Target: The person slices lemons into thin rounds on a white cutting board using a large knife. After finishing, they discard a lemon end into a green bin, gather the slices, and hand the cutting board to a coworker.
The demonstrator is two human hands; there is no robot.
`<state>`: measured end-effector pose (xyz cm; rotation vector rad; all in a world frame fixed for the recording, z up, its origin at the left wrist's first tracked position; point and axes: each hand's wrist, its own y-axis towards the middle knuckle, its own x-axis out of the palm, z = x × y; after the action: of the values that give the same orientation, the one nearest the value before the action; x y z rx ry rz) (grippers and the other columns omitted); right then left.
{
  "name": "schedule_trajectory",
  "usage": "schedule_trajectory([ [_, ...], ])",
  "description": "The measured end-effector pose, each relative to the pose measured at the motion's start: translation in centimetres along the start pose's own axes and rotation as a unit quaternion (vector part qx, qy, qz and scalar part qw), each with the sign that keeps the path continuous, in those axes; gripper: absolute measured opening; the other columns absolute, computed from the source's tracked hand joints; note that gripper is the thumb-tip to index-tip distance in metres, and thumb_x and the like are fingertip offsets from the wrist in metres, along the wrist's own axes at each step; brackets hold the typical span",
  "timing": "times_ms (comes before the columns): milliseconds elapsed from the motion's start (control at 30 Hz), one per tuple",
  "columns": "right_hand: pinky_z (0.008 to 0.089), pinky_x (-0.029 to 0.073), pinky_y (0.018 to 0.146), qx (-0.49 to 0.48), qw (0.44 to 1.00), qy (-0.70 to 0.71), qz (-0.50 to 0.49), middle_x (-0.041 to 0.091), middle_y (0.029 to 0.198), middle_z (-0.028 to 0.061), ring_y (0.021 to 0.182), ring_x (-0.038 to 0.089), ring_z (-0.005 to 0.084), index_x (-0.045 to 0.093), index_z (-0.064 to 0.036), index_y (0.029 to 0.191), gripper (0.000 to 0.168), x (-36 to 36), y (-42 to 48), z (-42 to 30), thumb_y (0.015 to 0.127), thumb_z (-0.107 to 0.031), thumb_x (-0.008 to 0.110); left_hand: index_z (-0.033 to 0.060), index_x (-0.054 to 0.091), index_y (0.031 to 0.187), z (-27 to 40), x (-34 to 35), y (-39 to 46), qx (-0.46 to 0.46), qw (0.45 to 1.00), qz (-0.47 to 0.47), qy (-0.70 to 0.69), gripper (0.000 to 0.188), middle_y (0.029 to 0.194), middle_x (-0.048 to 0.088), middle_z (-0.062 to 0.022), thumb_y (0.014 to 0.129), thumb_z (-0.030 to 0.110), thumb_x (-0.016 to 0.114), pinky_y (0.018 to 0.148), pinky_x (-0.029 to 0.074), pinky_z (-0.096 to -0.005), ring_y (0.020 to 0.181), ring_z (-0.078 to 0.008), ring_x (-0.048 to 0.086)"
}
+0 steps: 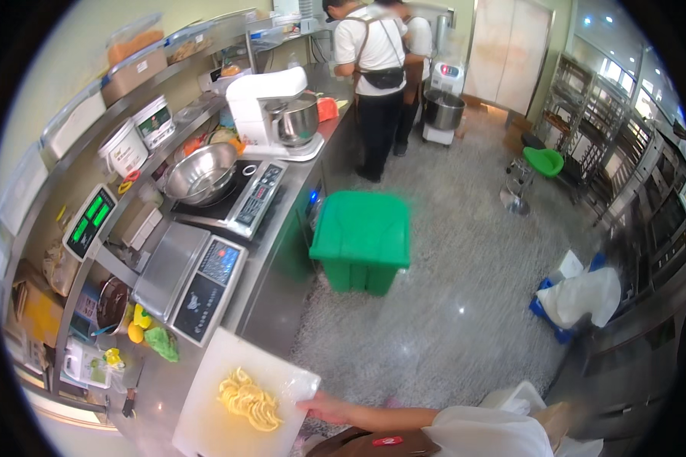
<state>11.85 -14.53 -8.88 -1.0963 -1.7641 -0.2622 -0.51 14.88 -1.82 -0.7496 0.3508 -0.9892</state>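
Note:
My right hand (323,407) reaches in from the lower right and grips the near right edge of a white cutting board (211,371). Thin yellow slices (250,400), apparently lemon, lie in a pile on the board. My left hand is out of view. Above the board sits a digital scale (208,291) with a steel platform and a lit green display (91,221). Left of the board, on the steel counter, lie a knife (128,403) with a dark handle, a yellow fruit (135,332) and a crumpled green item (161,344).
Along the counter stand a steel bowl (201,174) on an induction cooker (251,197) and a white stand mixer (263,108). A green lidded bin (360,234) is on the floor beside it. Two people (371,68) stand at the far end. A green stool (543,161) and racks are at right.

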Motion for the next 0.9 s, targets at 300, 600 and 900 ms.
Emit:
schedule_trajectory([
  [300,0.0383,0.039,0.102,-0.241,0.96,0.068,0.128,0.055,0.124,0.0119,0.114,0.053,0.0228,0.047,0.002,0.125,0.038,-10.2,-14.2,-23.9,0.09,-0.012,0.054,0.0037,0.042,0.132,-2.0,25.9,-1.2,-0.038,0.943,-0.28,-0.175,0.052,0.129,0.048,-0.018,0.083,0.012,0.054,0.101,0.037,-0.0472,0.119,-0.0377,0.045],
  [600,0.0391,0.039,0.102,-0.362,0.912,0.107,0.162,0.05,0.129,0.0123,0.117,0.05,0.0243,0.04,0.0,0.131,0.045,-19.6,-19.1,-43.8,0.092,-0.02,0.052,0.0004,0.031,0.139,-1.8,52.8,0.5,-0.035,0.885,-0.444,-0.132,0.064,0.136,0.043,-0.0171,0.081,0.008,0.057,0.106,0.033,-0.0429,0.125,-0.0318,0.042],
  [900,0.0428,0.048,0.091,-0.234,0.966,-0.04,0.104,0.042,0.136,0.0119,0.114,0.053,0.0263,0.017,-0.017,0.143,0.067,-25.2,-19.5,-59.4,0.089,-0.008,0.056,0.0011,0.027,0.141,-2.5,77.3,1.0,-0.018,0.862,-0.462,-0.21,0.066,0.139,0.039,-0.0142,0.082,0.004,0.057,0.107,0.032,-0.0411,0.128,-0.0282,0.039],
])
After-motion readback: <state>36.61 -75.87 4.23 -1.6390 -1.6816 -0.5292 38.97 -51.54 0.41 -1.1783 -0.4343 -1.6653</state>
